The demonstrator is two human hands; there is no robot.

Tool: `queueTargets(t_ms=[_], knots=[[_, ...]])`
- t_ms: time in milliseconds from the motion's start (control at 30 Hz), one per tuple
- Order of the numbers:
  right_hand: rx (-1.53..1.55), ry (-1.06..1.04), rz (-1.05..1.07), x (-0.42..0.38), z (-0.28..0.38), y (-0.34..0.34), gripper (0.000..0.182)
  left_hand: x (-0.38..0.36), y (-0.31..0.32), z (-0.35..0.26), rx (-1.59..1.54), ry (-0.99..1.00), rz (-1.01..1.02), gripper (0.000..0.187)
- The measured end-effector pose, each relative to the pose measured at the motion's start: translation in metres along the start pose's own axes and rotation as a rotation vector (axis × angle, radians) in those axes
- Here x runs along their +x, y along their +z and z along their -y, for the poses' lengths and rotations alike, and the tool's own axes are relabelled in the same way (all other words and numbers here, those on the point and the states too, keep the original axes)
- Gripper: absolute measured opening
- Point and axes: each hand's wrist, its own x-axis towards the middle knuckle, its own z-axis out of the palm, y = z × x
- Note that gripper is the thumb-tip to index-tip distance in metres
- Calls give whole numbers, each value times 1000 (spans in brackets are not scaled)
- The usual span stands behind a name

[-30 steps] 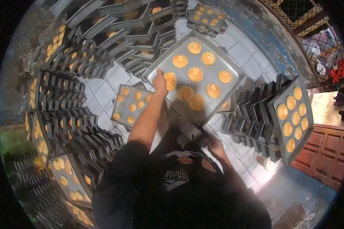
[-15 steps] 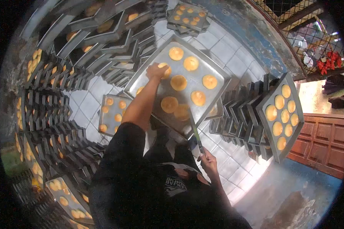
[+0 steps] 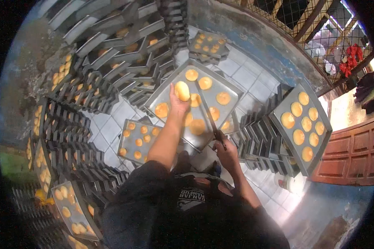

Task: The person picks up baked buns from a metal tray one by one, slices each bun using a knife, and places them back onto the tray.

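Tall stacks of metal trays (image 3: 66, 133) fill the left side, their outer parts cut off by the dark round edge of the view; most of what lies inside them is hidden by the rims above. A smaller stack (image 3: 262, 139) stands at the right under a tilted-looking top tray (image 3: 303, 126) of round buns. In the middle lies the large tray (image 3: 232, 89), its near corner close to the person's body, with buns spread over it, some in shadow and partly covered by the left arm (image 3: 166, 139). What supports this tray is hard to make out. A long knife (image 3: 206, 108) reaches over it; whether the blade touches anything is unclear. The right hand (image 3: 226, 148) is closed around the handle, which it mostly hides. The left hand (image 3: 179, 102) pinches one bun (image 3: 182, 91) above the tray, thumb along its side, the other fingers largely concealed behind it.
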Motion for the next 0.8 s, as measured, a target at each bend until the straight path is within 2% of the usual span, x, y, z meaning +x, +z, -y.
queueTargets(t_ms=[67, 133, 167, 333, 400, 433, 500, 533, 600, 633, 700, 800], knots=[[-15, 73, 35, -3, 14, -4, 46, -22, 9, 12, -68, 21, 8, 47], [-58, -232, -35, -10, 16, -5, 48, -35, 14, 22, -50, -23, 99, 47], [-74, -147, 12, -16, 18, -12, 50, -41, 15, 27, -66, -14, 143, 47], [-168, -192, -43, -31, 18, -21, 50, -67, 23, 39, -61, 15, 252, 46], [-152, -229, -67, -38, 12, -24, 49, -63, 18, 42, -100, -50, 399, 46], [-152, -233, -70, -41, 12, -26, 49, -65, 21, 46, -99, -50, 404, 46], [-63, -191, -65, -47, 11, -30, 47, -75, 33, 54, -21, -5, 234, 45], [-61, -192, -70, -46, 13, -32, 47, -83, 39, 58, -18, -7, 238, 45], [-28, -295, -127, -41, 16, -35, 46, -105, 46, 66, 17, -61, 183, 44], [-24, -292, -134, -38, 28, -37, 46, -121, 51, 70, 35, -76, 212, 42], [24, -141, -72, -36, 47, -42, 45, -116, 48, 77, 49, -98, 245, 41], [-18, -138, -81, -43, 42, -45, 45, -106, 44, 74, 57, -85, 278, 38]])
